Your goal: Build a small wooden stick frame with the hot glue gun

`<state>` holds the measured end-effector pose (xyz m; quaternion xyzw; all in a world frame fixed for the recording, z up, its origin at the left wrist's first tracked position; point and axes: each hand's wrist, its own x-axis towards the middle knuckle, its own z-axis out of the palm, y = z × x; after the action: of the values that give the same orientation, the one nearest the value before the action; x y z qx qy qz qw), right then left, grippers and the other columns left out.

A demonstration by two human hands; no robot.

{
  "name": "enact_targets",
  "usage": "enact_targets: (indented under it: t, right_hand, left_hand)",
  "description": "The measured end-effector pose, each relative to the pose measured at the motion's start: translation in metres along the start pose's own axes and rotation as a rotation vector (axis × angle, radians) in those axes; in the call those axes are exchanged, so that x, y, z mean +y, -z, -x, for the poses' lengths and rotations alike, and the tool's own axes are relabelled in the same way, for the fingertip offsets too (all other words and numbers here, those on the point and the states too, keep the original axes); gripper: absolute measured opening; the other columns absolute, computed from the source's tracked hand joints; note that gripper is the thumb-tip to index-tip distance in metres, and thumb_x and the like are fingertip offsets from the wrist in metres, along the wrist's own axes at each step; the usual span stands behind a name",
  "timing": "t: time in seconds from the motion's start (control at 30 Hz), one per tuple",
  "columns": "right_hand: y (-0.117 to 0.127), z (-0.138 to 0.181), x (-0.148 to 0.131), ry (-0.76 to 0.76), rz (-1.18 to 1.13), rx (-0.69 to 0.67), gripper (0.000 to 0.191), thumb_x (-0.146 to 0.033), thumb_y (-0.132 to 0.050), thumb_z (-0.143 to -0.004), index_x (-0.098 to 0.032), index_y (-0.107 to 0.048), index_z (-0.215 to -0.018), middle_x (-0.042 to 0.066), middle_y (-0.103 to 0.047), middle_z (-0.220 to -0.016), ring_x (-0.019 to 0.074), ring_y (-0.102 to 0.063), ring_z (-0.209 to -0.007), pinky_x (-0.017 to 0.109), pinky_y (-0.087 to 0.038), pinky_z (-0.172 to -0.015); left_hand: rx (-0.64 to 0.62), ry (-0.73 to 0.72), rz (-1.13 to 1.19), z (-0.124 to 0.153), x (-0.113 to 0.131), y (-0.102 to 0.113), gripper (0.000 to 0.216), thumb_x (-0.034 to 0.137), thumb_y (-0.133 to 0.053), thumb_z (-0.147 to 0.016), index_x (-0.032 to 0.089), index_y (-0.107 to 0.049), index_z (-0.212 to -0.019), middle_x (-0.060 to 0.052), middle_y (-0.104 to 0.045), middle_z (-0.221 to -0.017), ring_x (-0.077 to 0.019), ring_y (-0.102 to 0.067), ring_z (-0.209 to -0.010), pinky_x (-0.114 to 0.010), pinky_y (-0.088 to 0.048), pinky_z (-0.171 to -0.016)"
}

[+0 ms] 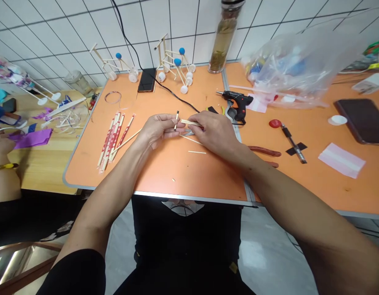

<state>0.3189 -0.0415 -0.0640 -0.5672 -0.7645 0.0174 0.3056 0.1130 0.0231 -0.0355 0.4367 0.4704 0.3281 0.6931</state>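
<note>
Over the desk [214, 176], left grip [158, 129] pinches a dark-tipped stick [177, 116]; right grip [212, 130] clasps pale sticks [189, 122].
Bodyward of both, open room surrounds a loose stick [197, 152]; the dark-tipped stick's long axis runs fore-and-aft, pale sticks pointing leftward.

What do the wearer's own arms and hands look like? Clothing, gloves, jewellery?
Left hand and right hand: bare, no gloves; no watch or bracelet on either wrist. Left arm: bare forearm, plain black sleeve ending near the elbow. Right arm: bare forearm, no sleeve clearly visible.
</note>
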Motion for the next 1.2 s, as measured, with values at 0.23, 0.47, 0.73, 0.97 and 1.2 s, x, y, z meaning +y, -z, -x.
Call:
enact_targets:
  t: [0.23, 0.47, 0.73, 0.97, 1.2]
  right_hand:
    - [0.001, 0.001, -0.005, -0.016, 0.013, -0.028, 0.028, -0.029, -0.056, -0.108, -0.021, -0.082, -0.114, 0.014, -0.084, -0.114, 0.0344, -0.075, -0.105, 0.044, -0.051, -0.087]
    - [-0.001, 0.001, -0.008, -0.015, 0.006, -0.039, 0.028, -0.026, -0.056, -0.108, -0.021, -0.082, -0.113, 0.014, -0.084, -0.115, 0.0347, -0.076, -0.108, 0.044, -0.052, -0.09]
    - [0.0, 0.001, -0.009, -0.003, 0.04, -0.045, 0.029, -0.026, -0.056, -0.107, -0.02, -0.083, -0.114, 0.013, -0.085, -0.114, 0.032, -0.076, -0.106, 0.041, -0.051, -0.087]
    - [0.001, 0.001, -0.01, -0.004, 0.044, -0.052, 0.028, -0.025, -0.057, -0.107, -0.019, -0.083, -0.116, 0.013, -0.085, -0.115, 0.0316, -0.076, -0.106, 0.041, -0.05, -0.087]
    - [0.001, 0.0, -0.01, 0.004, 0.039, -0.062, 0.028, -0.024, -0.056, -0.108, -0.019, -0.083, -0.11, 0.014, -0.084, -0.112, 0.0315, -0.075, -0.103, 0.04, -0.049, -0.086]
  left_hand:
    - [-0.021, 0.002, 0.01, -0.001, -0.002, 0.003, 0.006, 0.011, -0.081, -0.093, 0.011, -0.081, -0.087, -0.014, -0.085, -0.089, -0.0204, -0.084, -0.075, -0.026, -0.066, -0.067]
    - [-0.034, 0.01, -0.011, -0.001, -0.002, 0.003, 0.008, 0.012, -0.085, -0.09, 0.013, -0.079, -0.084, -0.012, -0.085, -0.087, -0.0202, -0.083, -0.075, -0.027, -0.067, -0.069]
    - [-0.017, 0.028, -0.015, 0.004, 0.002, -0.001, 0.009, 0.011, -0.084, -0.092, 0.012, -0.077, -0.087, -0.011, -0.085, -0.087, -0.0178, -0.083, -0.073, -0.027, -0.069, -0.077]
    - [-0.026, 0.037, -0.039, 0.005, 0.003, -0.001, 0.005, 0.011, -0.08, -0.095, 0.011, -0.078, -0.091, -0.01, -0.085, -0.088, -0.0157, -0.083, -0.075, -0.026, -0.068, -0.082]
    - [-0.035, 0.031, -0.049, 0.004, 0.002, -0.002, 0.009, 0.007, -0.073, -0.098, 0.01, -0.077, -0.091, -0.01, -0.085, -0.085, -0.0149, -0.083, -0.073, -0.024, -0.067, -0.077]
